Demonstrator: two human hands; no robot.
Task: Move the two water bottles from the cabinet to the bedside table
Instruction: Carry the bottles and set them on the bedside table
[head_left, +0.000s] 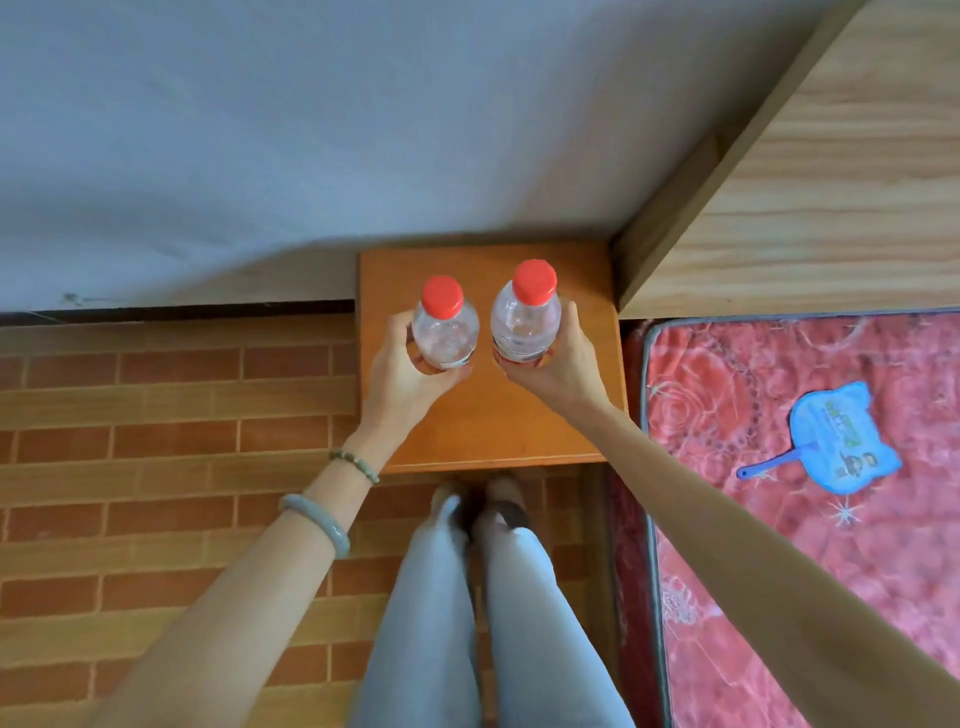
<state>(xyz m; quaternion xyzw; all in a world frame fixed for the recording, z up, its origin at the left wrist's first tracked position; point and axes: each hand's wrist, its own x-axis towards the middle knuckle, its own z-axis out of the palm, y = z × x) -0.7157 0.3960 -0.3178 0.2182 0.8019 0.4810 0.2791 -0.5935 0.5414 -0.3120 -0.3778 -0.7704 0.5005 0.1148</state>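
Two red-capped water bottles, left bottle (445, 332) and right bottle (525, 322), are held upright over the bedside table (488, 421), fingers wrapped around each by the left hand (402, 371) and right hand (563, 358). Only release appears left; contact with the tabletop cannot be told.

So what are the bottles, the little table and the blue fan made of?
The two bottles, left bottle and right bottle, look like clear, shiny plastic: you can see through them, and their red caps look like solid plastic. The little table seems to be orange-brown wood with a smooth finish, though it could be veneer. The blue fan on the bed looks like thin printed plastic.
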